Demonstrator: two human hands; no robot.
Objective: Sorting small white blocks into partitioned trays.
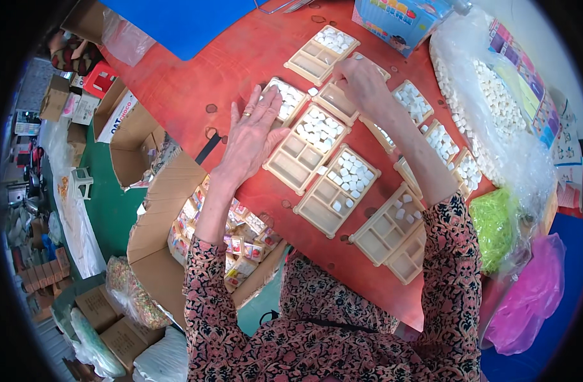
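My left hand (256, 137) lies flat with fingers outstretched on the edge of a cream compartment tray (293, 114), beside the small white marshmallow-like pieces (285, 95) in it. Over another tray (333, 105), whose visible compartments look bare, hangs my right hand (364, 86) with its fingers curled together. What those fingers hold, if anything, is hidden. Nearer to me, a tray (285, 169) and a second one (313, 213) have white pieces heaped in their large far compartments. One loose white piece (313, 91) rests between the trays near my hands.
More trays (380, 232) stand under and around my right forearm on the red table (202, 83). A clear bag of white pieces (501, 95) lies at the right, near green shredded filler (492, 229) and a pink bag (527, 296). An open carton (157, 235) of small packets is at the left.
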